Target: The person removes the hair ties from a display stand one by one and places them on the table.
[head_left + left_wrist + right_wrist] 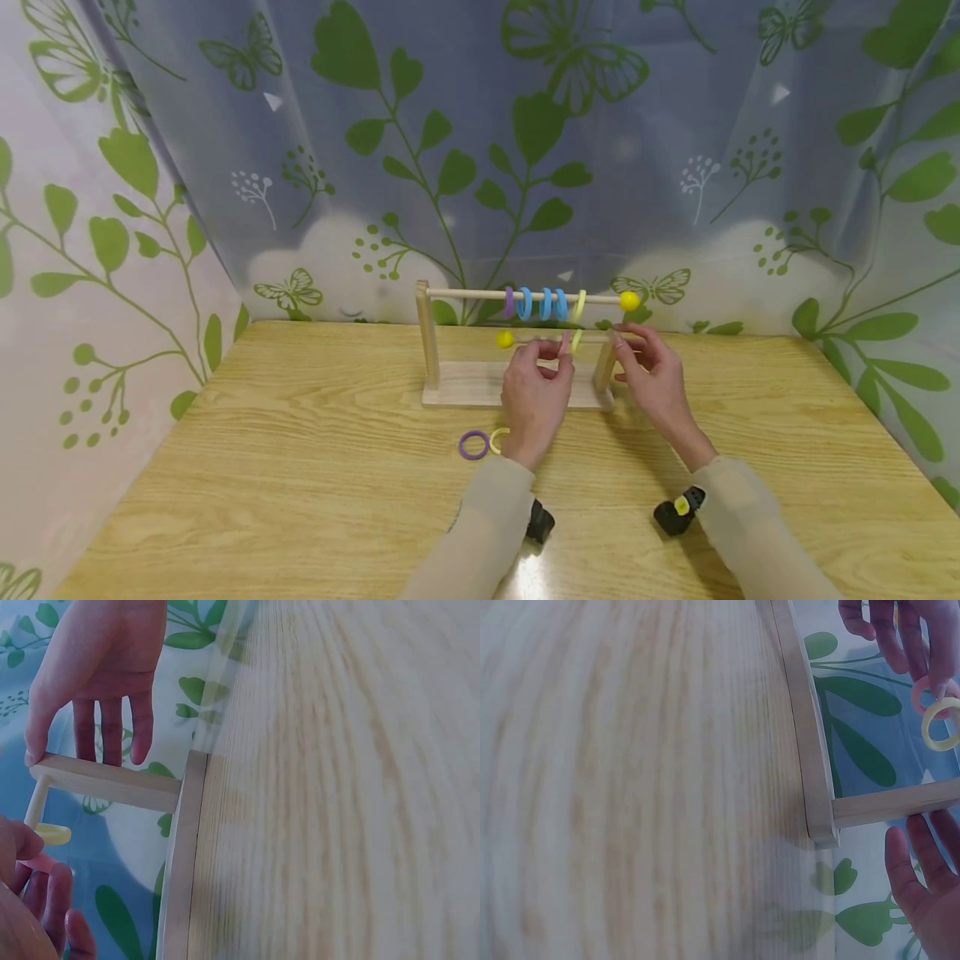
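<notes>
My left hand [536, 396] pinches a pink ring [566, 342] on the lower rod of a wooden rack [468, 385]. Just right of it, a pale yellow ring [577, 342] hangs on the same rod. That rod has a yellow ball [505, 339] at its left end and joins a short post [606, 362] at its right. Fingertips of my right hand [654, 375] touch the outer side and top of this post, the fingers mostly straight in the right wrist view. The left wrist view shows the right hand [109, 667] against the post end.
On the upper rod hang a purple ring [509, 302], several blue rings [525, 303] and a pale yellow ring [579, 306]; a yellow ball [628, 302] caps it. A purple ring [473, 457] and a partly hidden yellow ring [493, 442] lie on the table [300, 467].
</notes>
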`<state>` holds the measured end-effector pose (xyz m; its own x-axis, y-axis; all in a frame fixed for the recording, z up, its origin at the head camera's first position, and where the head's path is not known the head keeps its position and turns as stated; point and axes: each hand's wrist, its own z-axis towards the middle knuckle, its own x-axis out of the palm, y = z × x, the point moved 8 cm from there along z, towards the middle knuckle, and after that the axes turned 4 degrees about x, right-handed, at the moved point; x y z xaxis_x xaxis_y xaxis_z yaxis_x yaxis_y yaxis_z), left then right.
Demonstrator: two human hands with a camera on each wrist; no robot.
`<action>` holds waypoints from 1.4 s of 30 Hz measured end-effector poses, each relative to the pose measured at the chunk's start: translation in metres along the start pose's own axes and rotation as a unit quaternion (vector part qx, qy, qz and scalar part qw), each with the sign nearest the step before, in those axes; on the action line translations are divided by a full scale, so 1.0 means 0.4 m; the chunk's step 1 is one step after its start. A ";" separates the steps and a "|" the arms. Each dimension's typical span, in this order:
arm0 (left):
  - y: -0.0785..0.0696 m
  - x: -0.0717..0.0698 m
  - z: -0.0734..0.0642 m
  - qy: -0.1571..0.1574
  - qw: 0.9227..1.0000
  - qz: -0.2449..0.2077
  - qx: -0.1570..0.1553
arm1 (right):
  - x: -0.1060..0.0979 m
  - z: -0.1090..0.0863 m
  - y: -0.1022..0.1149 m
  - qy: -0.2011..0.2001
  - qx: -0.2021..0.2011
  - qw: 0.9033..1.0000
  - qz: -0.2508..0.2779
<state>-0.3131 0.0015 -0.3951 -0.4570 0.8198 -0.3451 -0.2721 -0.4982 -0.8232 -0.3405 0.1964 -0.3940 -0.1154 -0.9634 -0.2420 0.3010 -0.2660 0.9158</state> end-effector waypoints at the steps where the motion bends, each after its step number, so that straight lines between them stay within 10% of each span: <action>1: 0.001 -0.001 0.000 -0.001 1.000 0.000 -0.001 | 0.001 0.000 0.000 0.000 0.000 1.000 0.001; 42: 0.022 -0.080 0.009 -0.058 0.998 -0.026 0.016 | 0.001 -0.004 -0.004 -0.009 -0.001 1.000 -0.013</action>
<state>-0.3038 -0.0301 -0.3896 -0.5366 0.8072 -0.2461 -0.3247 -0.4667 -0.8226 -0.3393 0.1964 -0.3962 -0.1400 -0.9556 -0.2593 0.2992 -0.2905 0.9089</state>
